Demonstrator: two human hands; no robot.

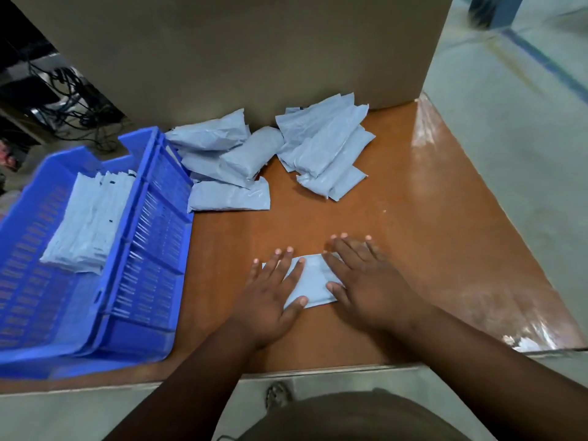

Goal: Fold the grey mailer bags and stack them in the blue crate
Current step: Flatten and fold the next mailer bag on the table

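Judging by what lay on the brown table [397,218], the task was taken to be partly done, with a good deal left. The blue crate [152,249], set at the table's left edge and overhanging it, already held a leaning row of folded bags [86,224] along its inner wall. Two loose heaps of unfolded grey mailer bags remained near the table's far edge, against a large cardboard box [254,52]: the left heap [229,163] just beside the crate's far corner, the right heap [327,151] a little apart from it. One mailer bag [313,280] was being flattened near the front edge, midway across the table. It was pinned under both grips rather than grasped: the left hand [270,297] was pressed flat on its left end, and the right hand [366,281] on its right end, fingers straight and spread, nothing clenched. Only its middle strip was left showing between the two hands.
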